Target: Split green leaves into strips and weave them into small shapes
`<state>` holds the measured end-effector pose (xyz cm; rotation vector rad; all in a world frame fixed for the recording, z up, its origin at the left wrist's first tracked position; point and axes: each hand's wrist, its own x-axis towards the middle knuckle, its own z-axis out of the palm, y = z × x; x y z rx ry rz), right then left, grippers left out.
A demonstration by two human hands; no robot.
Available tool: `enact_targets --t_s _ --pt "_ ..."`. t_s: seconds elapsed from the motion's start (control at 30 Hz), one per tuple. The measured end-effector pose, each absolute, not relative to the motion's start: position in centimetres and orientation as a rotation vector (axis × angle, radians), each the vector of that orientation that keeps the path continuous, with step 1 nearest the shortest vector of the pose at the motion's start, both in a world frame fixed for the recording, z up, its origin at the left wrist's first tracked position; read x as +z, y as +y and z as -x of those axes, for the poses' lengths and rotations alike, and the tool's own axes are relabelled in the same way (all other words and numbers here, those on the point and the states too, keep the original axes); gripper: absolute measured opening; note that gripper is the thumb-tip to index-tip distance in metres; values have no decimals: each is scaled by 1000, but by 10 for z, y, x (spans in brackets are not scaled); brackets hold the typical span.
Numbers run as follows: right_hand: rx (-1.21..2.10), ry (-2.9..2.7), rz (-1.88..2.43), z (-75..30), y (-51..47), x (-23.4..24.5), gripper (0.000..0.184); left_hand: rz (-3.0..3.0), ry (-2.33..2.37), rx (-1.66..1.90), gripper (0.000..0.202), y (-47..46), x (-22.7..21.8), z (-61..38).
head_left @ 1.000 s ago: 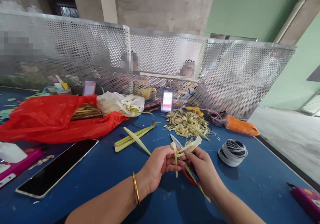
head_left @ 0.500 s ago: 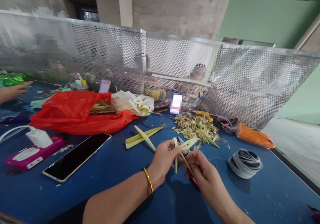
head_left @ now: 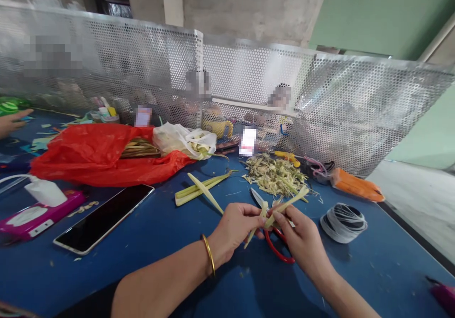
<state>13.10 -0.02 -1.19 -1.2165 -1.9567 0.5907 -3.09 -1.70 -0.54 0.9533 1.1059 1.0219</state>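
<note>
Pale green plant strips are pinched between my two hands. My left hand (head_left: 236, 225), with a gold bangle at the wrist, grips the lower part, where a folded piece stands up and a tail hangs below. My right hand (head_left: 302, 230) has thumb and fingers closed on the same plant strip (head_left: 293, 199), whose wide end points up to the right. Under the hands lie scissors (head_left: 279, 257) with red handles, blades pointing away and partly covered. Left of my left hand, several longer pale green strips (head_left: 206, 189) rest on the table, one running behind the hand.
Beyond the hands is a heap of shredded plant scraps (head_left: 273, 173). A spool of grey cord (head_left: 343, 223) and an orange packet (head_left: 357, 185) sit right. Left are a phone (head_left: 104, 218), a magenta power strip (head_left: 42, 213) and a red bag (head_left: 88, 152). A perforated metal screen (head_left: 249, 71) stands behind.
My right hand has shifted up to the plant strip's wide end, which now points farther right. More of the scissors shows below. The view has shifted slightly.
</note>
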Motion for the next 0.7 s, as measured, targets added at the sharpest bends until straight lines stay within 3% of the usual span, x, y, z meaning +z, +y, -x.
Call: enact_targets --t_s 0.4,0.6,0.7 --pt "362 -2033 1525 -125 -3 -12 27 -1038 1049 1010 24 -20 -14 23" --pt "488 -1992 1403 -128 -3 -6 23 -985 1104 1076 22 -19 -15 24" --pt "368 -2088 1284 -133 -3 -1 18 -784 1069 1078 20 -15 -13 30"
